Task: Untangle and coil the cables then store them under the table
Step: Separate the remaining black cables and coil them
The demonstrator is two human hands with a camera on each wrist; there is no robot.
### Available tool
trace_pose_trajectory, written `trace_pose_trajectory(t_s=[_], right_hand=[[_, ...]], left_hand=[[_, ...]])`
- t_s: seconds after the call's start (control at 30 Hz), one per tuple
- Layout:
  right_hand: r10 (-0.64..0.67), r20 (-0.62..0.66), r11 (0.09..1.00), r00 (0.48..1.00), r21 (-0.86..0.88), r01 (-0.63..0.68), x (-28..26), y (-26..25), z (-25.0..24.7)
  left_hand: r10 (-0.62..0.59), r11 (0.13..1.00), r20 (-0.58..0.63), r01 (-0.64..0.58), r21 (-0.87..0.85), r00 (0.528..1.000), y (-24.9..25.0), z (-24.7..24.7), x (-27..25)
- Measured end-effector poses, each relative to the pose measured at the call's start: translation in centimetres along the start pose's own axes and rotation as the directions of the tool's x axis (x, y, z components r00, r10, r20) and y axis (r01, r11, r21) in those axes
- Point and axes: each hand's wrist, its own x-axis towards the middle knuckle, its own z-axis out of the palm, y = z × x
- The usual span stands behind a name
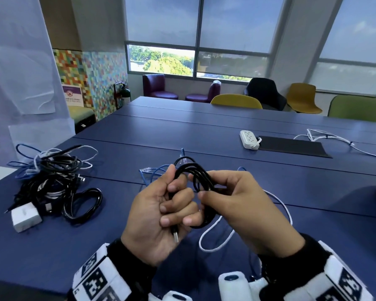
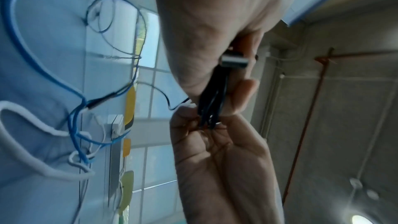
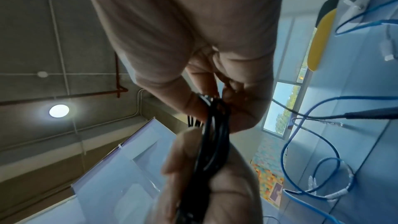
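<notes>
A broad blue table runs open toward 12 o'clock, a tangled cable pile at 9 o'clock. Above the near edge, a coiled black cable stands long axis upright between both hands: the left hand clenches the lower strands (USB plug hanging out below), the right hand pinches the loops. Loose blue cable and white cable lie beneath.
</notes>
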Motion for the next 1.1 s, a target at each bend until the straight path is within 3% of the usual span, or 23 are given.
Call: trace_pose_trajectory(t_s=[0.1, 0.2, 0.27, 0.47, 0.53, 0.63, 0.7, 0.83, 1.0, 1.1], right_hand=[[-0.055, -0.132, 0.994, 0.99, -0.106, 0.041, 0.0, -0.3, 0.3], [-0.149, -0.142, 0.949, 0.979, -0.3, 0.101, -0.4, -1.0, 0.2], [-0.164, -0.124, 0.936, 0.979, -0.333, 0.115, -0.6, -1.4, 0.3], [-0.242, -0.193, 0.868, 0.951, -0.481, 0.124, -0.5, -1.3, -0.2], [-0.289, -0.158, 0.856, 0.944, -0.483, 0.182, -0.6, -1.6, -0.5], [-0.373, -0.107, 0.855, 0.922, -0.425, 0.297, -0.7, -1.5, -0.2], [-0.365, -0.1, 0.903, 0.926, -0.281, 0.326, -0.6, -1.1, 0.0], [-0.174, -0.065, 0.974, 0.983, 0.137, 0.182, -1.0, -1.5, -0.5], [-0.064, -0.021, 0.98, 0.998, 0.187, 0.067, -1.5, -2.2, -0.4], [-0.011, -0.124, 0.978, 0.992, 0.206, 0.037, -1.3, -2.0, -0.3]], left_hand=[[0.155, 0.97, -0.168, -0.118, 0.21, 0.974, -0.6, 1.3, 0.1], [0.259, 0.908, -0.195, -0.169, 0.382, 0.946, -0.9, 1.6, 0.3], [0.296, 0.874, -0.204, -0.178, 0.452, 0.933, -1.0, 1.6, 0.4], [0.305, 0.874, -0.26, -0.16, 0.459, 0.916, -0.7, 1.3, 0.3], [0.299, 0.883, -0.292, -0.148, 0.445, 0.909, -0.8, 1.1, 0.3], [0.298, 0.894, -0.311, -0.149, 0.423, 0.902, -0.8, 0.7, 0.4], [0.312, 0.893, -0.317, -0.162, 0.42, 0.896, -0.6, 0.6, 0.5], [0.338, 0.887, -0.322, -0.186, 0.422, 0.884, 0.1, 0.4, 0.6], [0.398, 0.831, -0.287, -0.211, 0.514, 0.871, 0.1, 0.5, 0.7], [0.479, 0.727, -0.255, -0.217, 0.652, 0.84, 0.1, 0.7, 1.0]])
